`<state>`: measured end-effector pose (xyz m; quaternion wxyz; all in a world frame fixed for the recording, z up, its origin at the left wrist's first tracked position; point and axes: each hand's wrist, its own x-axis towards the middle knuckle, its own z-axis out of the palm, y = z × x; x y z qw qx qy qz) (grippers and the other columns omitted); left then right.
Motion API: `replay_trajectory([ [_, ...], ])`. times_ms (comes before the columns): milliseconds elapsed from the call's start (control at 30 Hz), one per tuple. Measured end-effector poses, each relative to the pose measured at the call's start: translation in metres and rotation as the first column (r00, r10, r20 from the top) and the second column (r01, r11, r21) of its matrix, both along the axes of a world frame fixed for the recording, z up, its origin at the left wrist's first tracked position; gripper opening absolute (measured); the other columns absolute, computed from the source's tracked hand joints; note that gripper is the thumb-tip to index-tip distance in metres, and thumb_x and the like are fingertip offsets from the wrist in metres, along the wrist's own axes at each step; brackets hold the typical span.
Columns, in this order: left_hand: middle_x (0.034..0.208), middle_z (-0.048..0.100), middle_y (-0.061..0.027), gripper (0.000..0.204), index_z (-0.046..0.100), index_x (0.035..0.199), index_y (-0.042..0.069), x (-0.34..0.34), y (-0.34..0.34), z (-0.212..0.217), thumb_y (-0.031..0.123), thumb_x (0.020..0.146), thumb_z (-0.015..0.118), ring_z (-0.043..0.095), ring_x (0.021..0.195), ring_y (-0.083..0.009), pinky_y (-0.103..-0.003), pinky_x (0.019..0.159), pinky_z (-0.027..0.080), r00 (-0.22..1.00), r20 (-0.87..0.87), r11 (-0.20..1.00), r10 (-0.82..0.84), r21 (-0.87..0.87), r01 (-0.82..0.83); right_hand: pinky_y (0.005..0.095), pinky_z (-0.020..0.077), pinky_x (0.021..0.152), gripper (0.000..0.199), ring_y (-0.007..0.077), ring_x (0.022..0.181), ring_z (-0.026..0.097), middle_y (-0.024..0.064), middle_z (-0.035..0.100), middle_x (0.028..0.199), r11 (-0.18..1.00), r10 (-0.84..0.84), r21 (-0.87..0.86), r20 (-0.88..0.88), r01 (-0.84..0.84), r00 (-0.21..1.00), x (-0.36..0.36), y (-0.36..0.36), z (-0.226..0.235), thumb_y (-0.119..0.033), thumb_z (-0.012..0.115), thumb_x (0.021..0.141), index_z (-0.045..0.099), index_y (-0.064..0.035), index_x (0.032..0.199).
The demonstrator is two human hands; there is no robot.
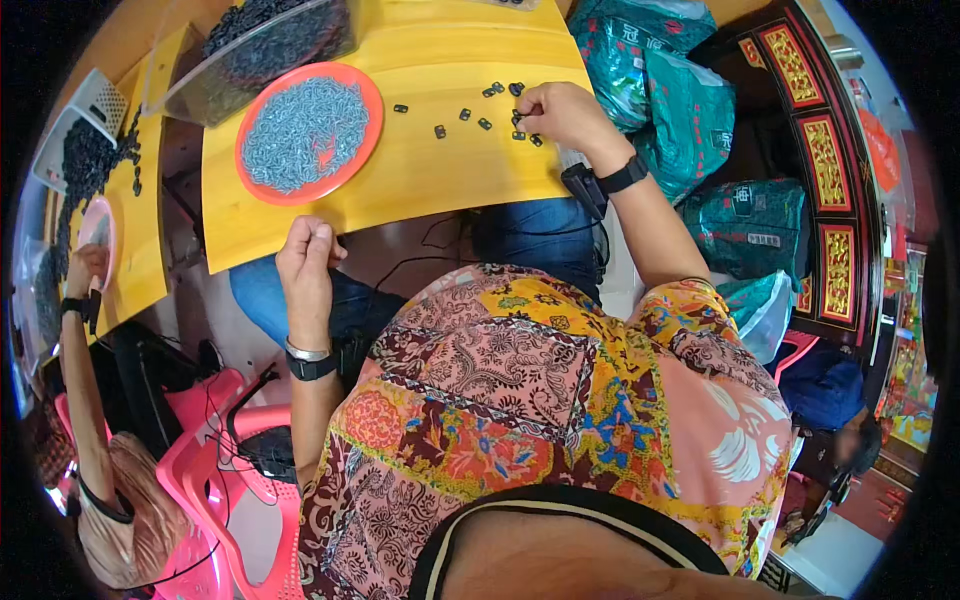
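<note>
My right hand is over the right part of the yellow table, thumb and fingers bent together around a small black piece at the tips. Close by lie several more of these black pieces, each a small oblong block. My left hand is closed at the table's front edge, thumb on top of the curled fingers; whatever they hold is hidden. Just beyond it sits a round orange-red plate heaped with small silvery metal parts, which look like screws.
Behind the plate, a clear plastic bin is full of black parts. Green bags stand right of the yellow table. On the left, another person's hand reaches to a pink plate, near a white basket and pink chairs.
</note>
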<state>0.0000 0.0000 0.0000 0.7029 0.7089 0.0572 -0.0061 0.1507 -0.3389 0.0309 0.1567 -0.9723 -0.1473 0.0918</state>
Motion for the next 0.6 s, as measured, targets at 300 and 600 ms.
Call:
replay_trajectory([
  [300, 0.064, 0.051, 0.0006, 0.016, 0.051, 0.080, 0.004, 0.0002, -0.0084, -0.0005, 0.014, 0.091, 0.047, 0.045, 0.058, -0.0060, -0.020, 0.053, 0.037, 0.999, 0.031, 0.999, 0.044, -0.017, -0.043, 0.0377, 0.0462, 0.061, 0.014, 0.0283, 0.068, 0.061, 0.0098, 0.063, 0.071, 0.999, 0.040, -0.032, 0.202, -0.034, 0.978, 0.0004, 0.0064, -0.0048, -0.020, 0.066, 0.072, 0.065, -0.0072, 0.078],
  [600, 0.063, 0.051, 0.0012, 0.016, 0.052, 0.081, 0.004, 0.0013, -0.0083, -0.0025, 0.015, 0.091, 0.047, 0.045, 0.057, -0.0057, -0.020, 0.053, 0.036, 0.999, 0.030, 0.999, 0.038, -0.014, -0.037, 0.0339, 0.0463, 0.058, 0.016, 0.0231, 0.061, 0.060, 0.0088, 0.061, 0.066, 0.953, -0.103, 0.288, 0.012, 0.095, 0.995, 0.0011, 0.0043, -0.0075, -0.025, 0.065, 0.075, 0.066, -0.0091, 0.077],
])
